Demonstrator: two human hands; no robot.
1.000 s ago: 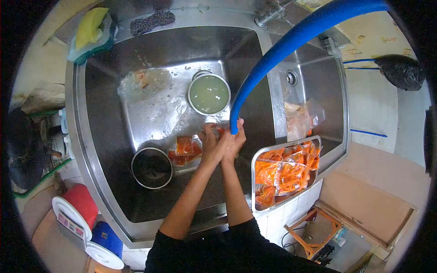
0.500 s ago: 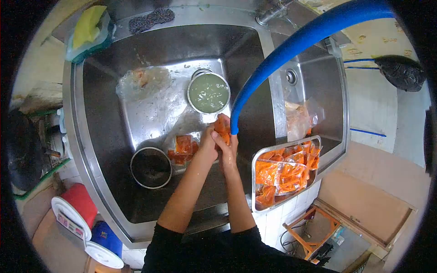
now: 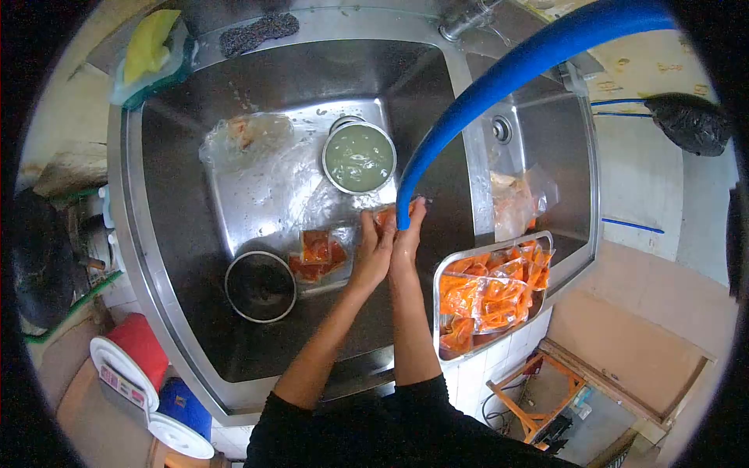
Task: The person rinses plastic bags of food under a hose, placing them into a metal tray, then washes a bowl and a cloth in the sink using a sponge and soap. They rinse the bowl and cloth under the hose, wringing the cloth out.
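My left hand [image 3: 373, 253] and my right hand [image 3: 406, 243] are close together over the large sink basin [image 3: 257, 187], both closed on a clear plastic packet of orange food [image 3: 381, 212]. The end of a blue hose [image 3: 405, 204] hangs right at my hands and hides part of the packet. Beyond them stands a round metal pot [image 3: 359, 159] full of cloudy greenish water. More orange packets [image 3: 316, 248] lie on the basin floor to the left of my hands.
A metal tray [image 3: 438, 312] heaped with orange packets rests at the right front edge. A dark round pot [image 3: 260, 287] stands at front left. Crumpled clear plastic [image 3: 246, 142] lies at the back left. The smaller basin [image 3: 538, 132] holds another plastic bag [image 3: 511, 207].
The packet has turned from upright to flatter across my fingers. My left hand has shifted slightly right, and my right fingers have spread outward past the hose.
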